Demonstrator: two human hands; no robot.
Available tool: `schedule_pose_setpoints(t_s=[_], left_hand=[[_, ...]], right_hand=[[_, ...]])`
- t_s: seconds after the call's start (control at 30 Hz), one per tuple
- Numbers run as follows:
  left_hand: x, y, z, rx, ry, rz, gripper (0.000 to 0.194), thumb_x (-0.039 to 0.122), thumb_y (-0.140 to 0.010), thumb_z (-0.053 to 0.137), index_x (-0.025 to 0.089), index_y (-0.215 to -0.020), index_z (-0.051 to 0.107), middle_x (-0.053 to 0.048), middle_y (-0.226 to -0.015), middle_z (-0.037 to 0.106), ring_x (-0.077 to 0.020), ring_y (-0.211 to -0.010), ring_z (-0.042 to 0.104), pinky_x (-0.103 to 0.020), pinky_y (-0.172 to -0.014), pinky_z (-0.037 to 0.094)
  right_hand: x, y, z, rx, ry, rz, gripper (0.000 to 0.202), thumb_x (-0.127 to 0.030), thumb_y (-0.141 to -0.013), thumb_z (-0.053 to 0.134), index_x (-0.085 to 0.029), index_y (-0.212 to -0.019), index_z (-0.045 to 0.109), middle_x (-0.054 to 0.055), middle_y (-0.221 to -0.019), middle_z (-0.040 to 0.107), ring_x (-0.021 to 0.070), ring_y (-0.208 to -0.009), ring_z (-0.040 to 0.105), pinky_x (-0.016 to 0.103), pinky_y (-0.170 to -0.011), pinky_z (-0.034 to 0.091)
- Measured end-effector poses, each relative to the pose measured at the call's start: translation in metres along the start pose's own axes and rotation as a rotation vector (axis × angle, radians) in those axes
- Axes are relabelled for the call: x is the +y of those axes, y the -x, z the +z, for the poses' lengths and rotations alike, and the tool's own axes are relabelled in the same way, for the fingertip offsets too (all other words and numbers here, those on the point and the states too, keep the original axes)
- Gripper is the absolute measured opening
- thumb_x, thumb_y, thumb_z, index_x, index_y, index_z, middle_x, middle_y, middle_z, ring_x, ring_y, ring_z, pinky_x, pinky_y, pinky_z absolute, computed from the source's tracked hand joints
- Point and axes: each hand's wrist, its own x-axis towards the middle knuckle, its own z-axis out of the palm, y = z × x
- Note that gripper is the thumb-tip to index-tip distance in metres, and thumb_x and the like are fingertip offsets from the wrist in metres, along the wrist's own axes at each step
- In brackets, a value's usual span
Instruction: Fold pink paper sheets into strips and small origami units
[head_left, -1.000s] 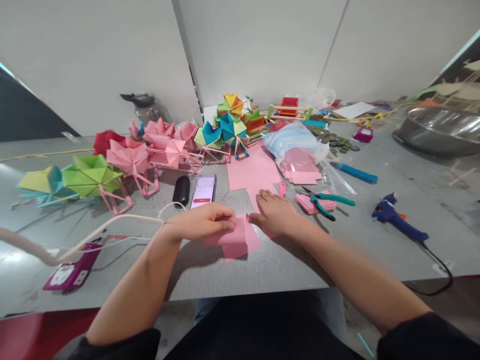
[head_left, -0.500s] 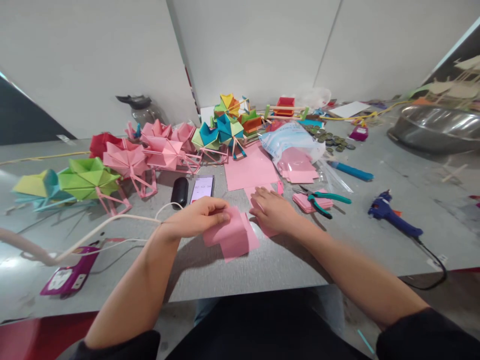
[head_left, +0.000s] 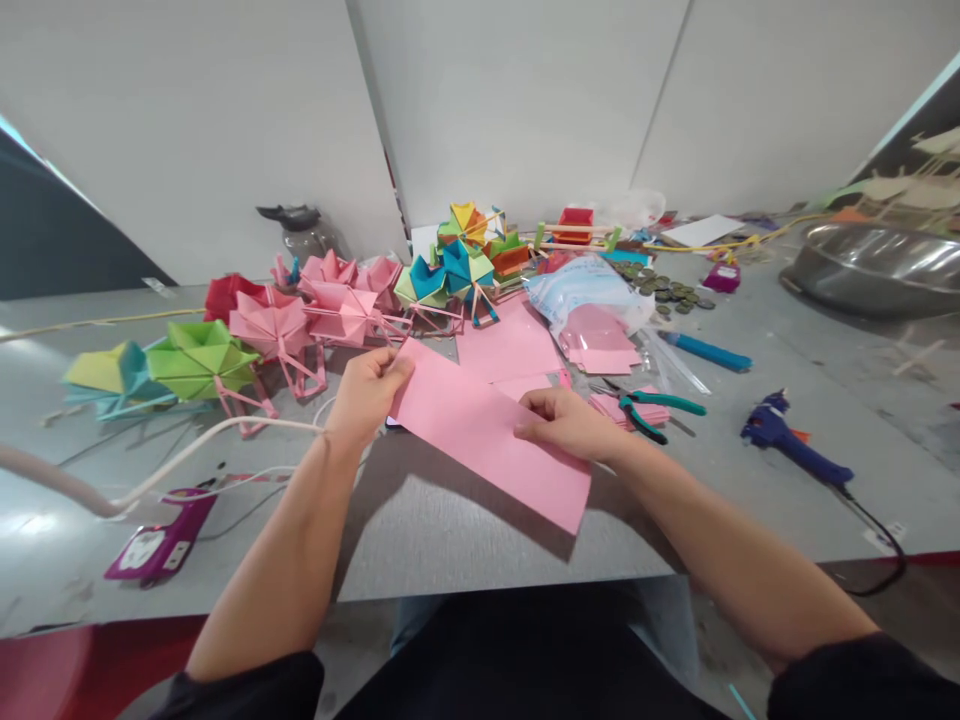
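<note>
A flat pink paper sheet [head_left: 480, 430] is held above the grey table, slanting down to the right. My left hand [head_left: 367, 390] pinches its upper left corner. My right hand [head_left: 562, 420] grips its upper edge, thumb on top, fingers curled behind. Beyond the sheet lies larger pink paper [head_left: 506, 340]. Pliers with green handles [head_left: 637, 408] rest on a stack of small pink papers [head_left: 611, 405], just right of my right hand. A phone under my left hand is almost wholly hidden by the sheet.
Folded paper models in pink [head_left: 341, 310] and green [head_left: 199, 360] stand at the left and back. A white cable [head_left: 225, 430] crosses the left side. Right are a plastic bag [head_left: 585, 290], a blue tube [head_left: 709, 352], a blue glue gun [head_left: 795, 435] and a metal bowl [head_left: 885, 265].
The pink piece by my left hand now shows as one long flat sheet, raised off the table. My right hand has left the table and closed on the sheet. My left hand has moved up.
</note>
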Motion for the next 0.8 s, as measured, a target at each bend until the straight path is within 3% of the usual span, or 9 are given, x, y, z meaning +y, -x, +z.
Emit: schedule_pose_setpoints(t_s=[0.17, 0.5, 0.8], left_hand=[[-0.004, -0.005, -0.008, 0.048, -0.152, 0.098, 0.033, 0.049, -0.074, 0.074, 0.017, -0.082, 0.073, -0.001, -0.074, 0.064, -0.016, -0.069, 0.052, -0.028, -0.065, 0.039], [0.002, -0.005, -0.009, 0.062, -0.09, 0.101, 0.034, 0.051, -0.072, 0.072, 0.02, -0.082, 0.063, 0.0, -0.076, 0.055, -0.0156, -0.069, 0.045, -0.029, -0.065, 0.033], [0.002, -0.006, -0.016, 0.026, -0.106, 0.17, 0.033, 0.051, -0.076, 0.072, 0.02, -0.082, 0.064, -0.001, -0.078, 0.058, -0.0163, -0.073, 0.05, -0.029, -0.069, 0.041]], right_hand=[[-0.002, 0.001, -0.012, 0.009, 0.13, 0.022, 0.023, -0.042, -0.081, 0.074, -0.02, -0.081, 0.067, 0.0, -0.075, 0.065, 0.0153, -0.067, 0.057, 0.028, -0.061, 0.042], [-0.008, 0.006, -0.018, 0.07, 0.215, -0.091, 0.035, -0.053, -0.089, 0.066, -0.019, -0.084, 0.071, 0.0, -0.074, 0.064, 0.0161, -0.069, 0.054, 0.029, -0.063, 0.041], [-0.01, 0.01, -0.017, 0.061, 0.251, -0.17, 0.038, -0.053, -0.096, 0.063, -0.019, -0.088, 0.076, 0.003, -0.079, 0.07, 0.0186, -0.073, 0.061, 0.031, -0.068, 0.047]])
